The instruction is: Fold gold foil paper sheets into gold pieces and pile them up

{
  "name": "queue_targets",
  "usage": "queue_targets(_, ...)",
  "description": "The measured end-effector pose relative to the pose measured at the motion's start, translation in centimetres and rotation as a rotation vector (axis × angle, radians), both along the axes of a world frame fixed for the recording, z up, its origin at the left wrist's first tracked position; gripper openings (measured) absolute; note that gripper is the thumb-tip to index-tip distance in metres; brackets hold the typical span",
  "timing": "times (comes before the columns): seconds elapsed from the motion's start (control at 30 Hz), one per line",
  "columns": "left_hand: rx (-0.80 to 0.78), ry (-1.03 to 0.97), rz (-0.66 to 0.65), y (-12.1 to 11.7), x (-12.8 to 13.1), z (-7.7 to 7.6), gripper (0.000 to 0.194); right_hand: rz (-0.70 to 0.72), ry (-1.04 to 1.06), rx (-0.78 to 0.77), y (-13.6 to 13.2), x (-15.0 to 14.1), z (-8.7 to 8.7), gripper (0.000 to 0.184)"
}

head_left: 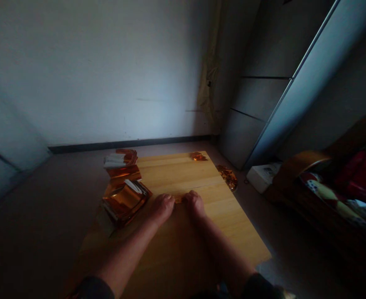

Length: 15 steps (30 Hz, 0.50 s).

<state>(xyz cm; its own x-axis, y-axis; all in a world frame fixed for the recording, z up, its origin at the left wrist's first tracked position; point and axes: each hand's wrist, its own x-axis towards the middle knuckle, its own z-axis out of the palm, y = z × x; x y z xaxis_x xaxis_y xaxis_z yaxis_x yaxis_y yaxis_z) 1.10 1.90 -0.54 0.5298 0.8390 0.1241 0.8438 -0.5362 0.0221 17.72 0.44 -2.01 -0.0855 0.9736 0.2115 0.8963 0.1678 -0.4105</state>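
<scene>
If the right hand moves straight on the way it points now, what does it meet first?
The right hand would most likely meet the small piece of orange foil on the wooden board. The depth is unclear, so it may be touching the foil now. Just past the foil is the left hand.

— Anything readable on your side?
— Nothing! You've got a white box [263,177] beside the bed [298,195], with a smudge of print, too blurred to make out.
— And the orange foil [125,203] on the desk [183,174]?
— No legible lettering there either.
</scene>
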Motion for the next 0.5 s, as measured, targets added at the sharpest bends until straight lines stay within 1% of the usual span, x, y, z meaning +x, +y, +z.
queue_targets(0.1,-0.040,0.022,0.043,0.2,0.2,-0.7,0.027,-0.044,0.098,0.002,0.3,-0.1,-0.1,0.018)
queue_targets(0.23,-0.062,0.000,0.008,0.1,0.0,-1.1,0.030,-0.100,0.171,-0.010,0.6,-0.2,0.1,0.015)
queue_targets(0.3,-0.077,-0.021,-0.007,-0.1,-0.1,-0.8,0.033,-0.111,0.198,-0.015,0.7,-0.2,0.1,0.015)
queue_targets(0.5,-0.152,-0.065,0.013,-0.2,0.2,0.3,0.037,-0.143,0.271,-0.015,0.9,0.2,-0.2,0.018)
